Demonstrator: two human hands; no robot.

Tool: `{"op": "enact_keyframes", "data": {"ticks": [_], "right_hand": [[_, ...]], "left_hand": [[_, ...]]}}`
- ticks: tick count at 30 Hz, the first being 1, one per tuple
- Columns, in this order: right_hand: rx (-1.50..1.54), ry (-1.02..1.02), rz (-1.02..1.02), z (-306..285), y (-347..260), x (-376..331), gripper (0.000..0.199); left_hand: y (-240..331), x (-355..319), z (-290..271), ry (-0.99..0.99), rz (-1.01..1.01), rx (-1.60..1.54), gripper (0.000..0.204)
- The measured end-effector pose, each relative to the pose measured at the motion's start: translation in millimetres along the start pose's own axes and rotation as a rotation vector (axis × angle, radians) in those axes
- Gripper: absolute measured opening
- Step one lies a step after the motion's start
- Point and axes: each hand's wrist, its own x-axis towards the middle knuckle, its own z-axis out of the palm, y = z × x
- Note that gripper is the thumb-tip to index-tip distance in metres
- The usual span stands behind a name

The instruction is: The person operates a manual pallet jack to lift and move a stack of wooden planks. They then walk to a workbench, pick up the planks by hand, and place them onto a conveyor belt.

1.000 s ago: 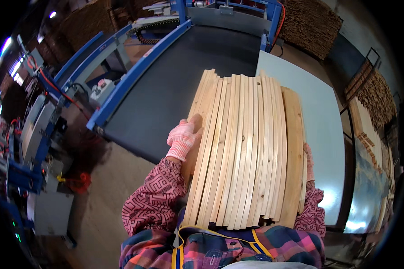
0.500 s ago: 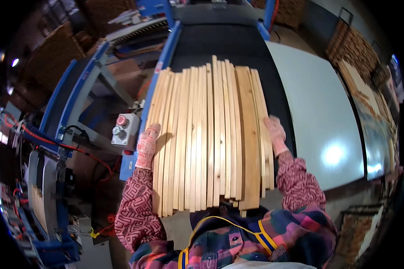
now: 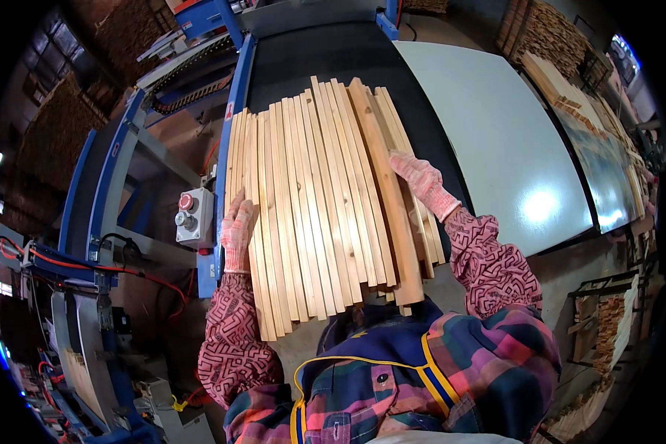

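The left hand [image 3: 238, 231], in a pink knit glove, lies flat with fingers together against the left edge of a bundle of wooden slats [image 3: 324, 196], forearm coming up from below. The right hand [image 3: 422, 181], gloved alike, is spread on top of the bundle near its right side, fingers pointing up and left — pressing down, not pinching. The slats lie side by side, fanned slightly, their far ends over the black belt [image 3: 325, 63] of a blue-framed machine [image 3: 233, 96], their near ends against the person's chest. Left of the bundle sits a switch box [image 3: 194, 217] with a red button; to the right, a pale worktop [image 3: 496, 133] lies bare — open room there.
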Motion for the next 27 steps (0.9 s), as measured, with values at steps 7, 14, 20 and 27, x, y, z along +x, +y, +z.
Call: {"op": "enact_keyframes", "data": {"ticks": [7, 14, 20, 27], "right_hand": [[0.072, 0.417, 0.22, 60, -55, 8, 0.045], [0.196, 0.389, 0.278, 64, -50, 19, 0.046], [-0.574, 0.445, 0.003, 64, -58, 14, 0.052], [-0.107, 0.452, 0.44, 103, -53, 22, 0.087]], "left_hand": [[-6, -8, 1, 0.028, 0.055, -0.06, 0.053], [-7, -5, -2, 0.033, 0.065, -0.085, 0.048], [-14, 0, -13, -0.011, 0.115, -0.111, 0.05], [14, -13, 6, 0.062, 0.048, -0.08, 0.06]]}}
